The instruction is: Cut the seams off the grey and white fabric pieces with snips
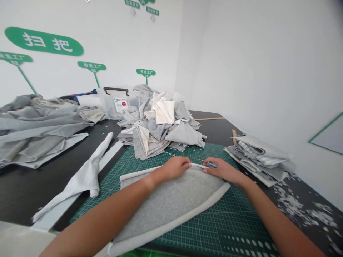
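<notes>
Green cutting mat (235,221): grey fabric (166,210) under both hands; left hand (171,169) pressed on binding (198,165), right hand (222,170) pinching blue-handled tool (212,165).

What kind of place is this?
Probably a small textile workshop: a green cutting mat on a black worktable, heaps of grey and cream fabric offcuts, and numbered green wall signs.

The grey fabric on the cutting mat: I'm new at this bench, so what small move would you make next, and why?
I'd probably press the pale edging strip flat along the top of the grey fabric, between the left hand and right hand, since both rest on it there and the small blue-handled tool sits by the right fingers.
</notes>
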`<state>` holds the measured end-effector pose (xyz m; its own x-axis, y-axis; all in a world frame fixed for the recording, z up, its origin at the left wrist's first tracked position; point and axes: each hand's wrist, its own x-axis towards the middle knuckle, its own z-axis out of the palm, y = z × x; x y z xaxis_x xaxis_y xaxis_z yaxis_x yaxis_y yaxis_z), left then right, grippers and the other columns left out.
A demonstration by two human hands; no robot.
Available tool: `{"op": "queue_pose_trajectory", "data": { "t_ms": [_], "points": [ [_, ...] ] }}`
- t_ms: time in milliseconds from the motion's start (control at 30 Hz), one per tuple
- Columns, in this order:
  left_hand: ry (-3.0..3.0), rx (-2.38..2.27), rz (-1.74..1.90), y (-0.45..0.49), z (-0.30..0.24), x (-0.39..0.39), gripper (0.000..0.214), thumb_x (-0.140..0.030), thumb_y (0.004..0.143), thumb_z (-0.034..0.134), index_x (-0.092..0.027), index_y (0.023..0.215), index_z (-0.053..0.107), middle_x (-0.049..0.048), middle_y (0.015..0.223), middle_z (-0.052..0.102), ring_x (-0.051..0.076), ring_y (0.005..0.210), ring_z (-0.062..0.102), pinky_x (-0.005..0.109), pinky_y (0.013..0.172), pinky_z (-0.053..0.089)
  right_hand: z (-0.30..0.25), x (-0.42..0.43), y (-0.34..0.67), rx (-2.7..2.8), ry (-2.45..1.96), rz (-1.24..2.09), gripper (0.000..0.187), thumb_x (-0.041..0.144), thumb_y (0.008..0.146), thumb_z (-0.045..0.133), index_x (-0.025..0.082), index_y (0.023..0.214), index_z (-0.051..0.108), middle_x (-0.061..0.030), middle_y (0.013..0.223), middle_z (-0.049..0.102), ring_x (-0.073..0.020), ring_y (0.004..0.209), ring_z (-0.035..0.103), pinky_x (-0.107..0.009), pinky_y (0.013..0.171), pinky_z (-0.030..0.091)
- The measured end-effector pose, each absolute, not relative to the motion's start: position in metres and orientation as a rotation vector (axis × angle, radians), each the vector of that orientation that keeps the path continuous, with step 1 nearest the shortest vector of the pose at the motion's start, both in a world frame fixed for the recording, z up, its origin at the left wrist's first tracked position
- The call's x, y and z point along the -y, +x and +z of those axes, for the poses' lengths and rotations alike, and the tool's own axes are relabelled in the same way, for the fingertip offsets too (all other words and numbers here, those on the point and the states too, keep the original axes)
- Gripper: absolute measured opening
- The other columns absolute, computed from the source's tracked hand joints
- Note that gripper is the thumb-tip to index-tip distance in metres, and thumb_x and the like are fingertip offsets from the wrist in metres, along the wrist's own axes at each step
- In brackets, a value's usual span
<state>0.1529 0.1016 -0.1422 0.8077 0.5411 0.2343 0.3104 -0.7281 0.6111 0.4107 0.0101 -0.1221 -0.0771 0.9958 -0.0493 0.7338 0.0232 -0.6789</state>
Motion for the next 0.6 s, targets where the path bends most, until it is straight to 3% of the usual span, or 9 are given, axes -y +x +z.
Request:
{"op": "queue_pose_trajectory", "data": {
  "t_ms": [167, 433, 600],
  "points": [
    [2.352, -0.667, 0.485, 0.151, -0.144, -0.108, 0.035, -0.041, 0.1, 0.041, -0.021, 0.095, 0.068, 0.0036, 0.1, 0.073, 0.02, 0.091, 0.065, 0.026, 0.079, 0.044, -0.122, -0.011, 0.41, 1.807, -1.709, 0.76, 0.038, 0.056, 0.084, 0.066, 0.019, 0.091, 0.07, -0.0014, 0.088, 0.064, -0.022, 0.087, 0.056, -0.027, 0.072, 0.039],
    [2.57, -0.613, 0.793, 0.165, -0.143, -0.087, 0.031, -0.039, 0.097, 0.054, -0.024, 0.123, 0.058, 0.0061, 0.114, 0.068, 0.024, 0.104, 0.06, 0.033, 0.091, 0.042, -0.115, -0.004, 0.394, 1.625, -1.63, 0.887, 0.041, 0.057, 0.089, 0.061, 0.017, 0.086, 0.07, 0.0004, 0.075, 0.058, -0.0146, 0.069, 0.047, -0.023, 0.059, 0.033],
    [2.575, -0.551, 0.886, 0.178, -0.141, -0.084, 0.018, -0.036, 0.098, 0.054, -0.024, 0.106, 0.064, 0.0036, 0.101, 0.067, 0.021, 0.096, 0.057, 0.031, 0.086, 0.04, -0.111, -0.004, 0.387, 1.626, -1.618, 0.895, 0.041, 0.056, 0.088, 0.061, 0.016, 0.08, 0.068, -0.0005, 0.075, 0.06, -0.0154, 0.071, 0.049, -0.023, 0.061, 0.035]
  ]
}}
